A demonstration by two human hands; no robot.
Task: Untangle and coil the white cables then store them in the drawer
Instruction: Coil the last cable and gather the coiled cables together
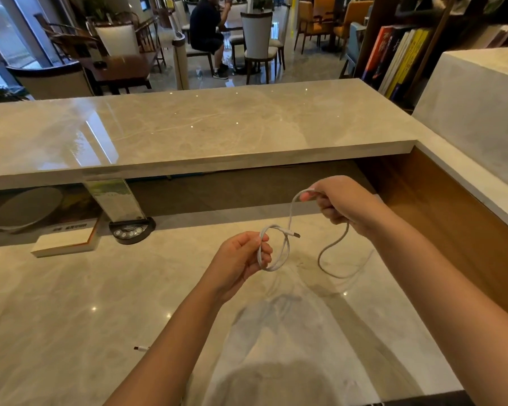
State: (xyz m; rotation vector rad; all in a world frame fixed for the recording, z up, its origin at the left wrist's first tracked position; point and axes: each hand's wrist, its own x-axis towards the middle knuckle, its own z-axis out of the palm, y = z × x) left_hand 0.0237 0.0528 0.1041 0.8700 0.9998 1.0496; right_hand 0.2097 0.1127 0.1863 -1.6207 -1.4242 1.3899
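A white cable point(285, 250) hangs in the air above the marble desk point(100, 288). My left hand point(241, 262) pinches a small loop of it, with the plug end sticking out to the right near the loop. My right hand point(340, 203) is closed on the same cable higher up and to the right; from there a longer stretch droops down in a curve toward the desk. A second cable's plug tip point(141, 348) peeks out from under my left forearm, the remainder hidden. No drawer is in view.
A raised marble counter point(188, 127) runs across the back. Under it stand a clear sign holder on a black base point(131, 230), a white book point(65, 243) and a round grey disc point(27, 209). A wooden side panel point(452, 224) closes the right.
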